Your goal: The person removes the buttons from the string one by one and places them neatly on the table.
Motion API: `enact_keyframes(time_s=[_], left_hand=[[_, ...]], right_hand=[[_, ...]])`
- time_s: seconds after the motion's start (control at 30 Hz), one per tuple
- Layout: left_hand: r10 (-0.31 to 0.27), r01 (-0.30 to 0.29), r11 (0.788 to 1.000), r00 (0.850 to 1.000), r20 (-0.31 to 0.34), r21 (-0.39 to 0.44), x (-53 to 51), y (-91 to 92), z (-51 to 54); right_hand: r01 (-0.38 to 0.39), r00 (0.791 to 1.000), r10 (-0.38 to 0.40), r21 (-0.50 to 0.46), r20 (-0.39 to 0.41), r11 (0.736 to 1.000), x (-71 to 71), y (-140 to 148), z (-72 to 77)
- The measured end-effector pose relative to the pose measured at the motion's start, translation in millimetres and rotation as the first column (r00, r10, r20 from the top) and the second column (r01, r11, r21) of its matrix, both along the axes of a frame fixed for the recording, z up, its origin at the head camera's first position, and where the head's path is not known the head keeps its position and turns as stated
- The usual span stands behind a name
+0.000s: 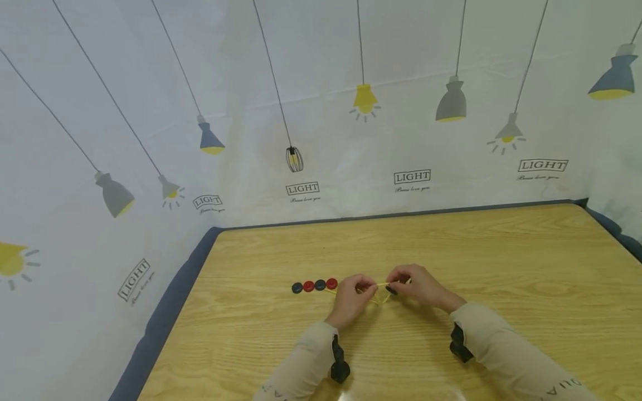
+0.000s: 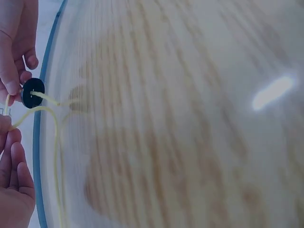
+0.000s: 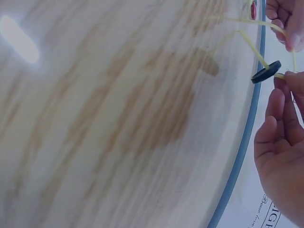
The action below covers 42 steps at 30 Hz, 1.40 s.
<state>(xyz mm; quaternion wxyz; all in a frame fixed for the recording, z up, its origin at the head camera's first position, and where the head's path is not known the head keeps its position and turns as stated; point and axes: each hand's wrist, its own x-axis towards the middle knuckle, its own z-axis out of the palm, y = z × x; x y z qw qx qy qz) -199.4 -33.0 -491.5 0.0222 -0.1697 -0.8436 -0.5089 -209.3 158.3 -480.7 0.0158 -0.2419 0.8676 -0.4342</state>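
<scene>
A thin yellow cord [image 1: 383, 284] runs between my two hands above the table. My left hand [image 1: 353, 298] pinches it between thumb and forefinger, and a slack stretch of cord [image 2: 57, 156] hangs down from there. My right hand [image 1: 418, 287] pinches the cord too, just beside a black button [image 3: 266, 72] threaded on it. In the left wrist view the same black button [image 2: 33, 93] stands on edge, with cord coming out of its middle. Left of my left hand, a row of dark and red buttons [image 1: 308, 286] lies on the table, with yellow cord beside it.
The wood-grain table [image 1: 526, 267] extends around both hands, with a blue edge along the back and left. Behind it hangs a white sheet [image 1: 346, 145] printed with lamps. Black devices [image 1: 340, 370] are strapped at both wrists.
</scene>
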Motion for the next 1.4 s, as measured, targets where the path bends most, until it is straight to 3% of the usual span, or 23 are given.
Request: enact_keyframes(time_s=[0.23, 0.53, 1.03, 1.2, 1.4], left_hand=[[-0.037, 0.039, 0.998, 0.999, 0.037, -0.049, -0.9, -0.3, -2.0], [-0.086, 0.086, 0.996, 0.994, 0.062, 0.003, -1.4, 9.9, -4.3], [-0.029, 0.030, 0.999, 0.999, 0.040, -0.015, 0.0, 12.4, -1.0], [-0.022, 0.022, 1.000, 0.998, 0.056, -0.004, 1.9, 12.1, 3.4], [-0.029, 0.029, 1.000, 0.999, 0.017, -0.007, 3.0, 11.9, 5.5]], right_hand=[[-0.005, 1.000, 0.005, -0.024, 0.011, 1.000, 1.7, -1.2, 0.6], [-0.048, 0.998, 0.046, -0.040, -0.047, 0.998, -0.5, -4.8, -3.6], [-0.035, 0.999, 0.033, -0.057, -0.032, 0.998, -0.9, -4.3, -6.4], [-0.058, 0.997, 0.062, -0.080, 0.037, 0.995, -0.1, -4.2, -8.1], [-0.113, 0.992, 0.117, -0.072, 0.052, 0.991, -0.2, -7.9, -10.5]])
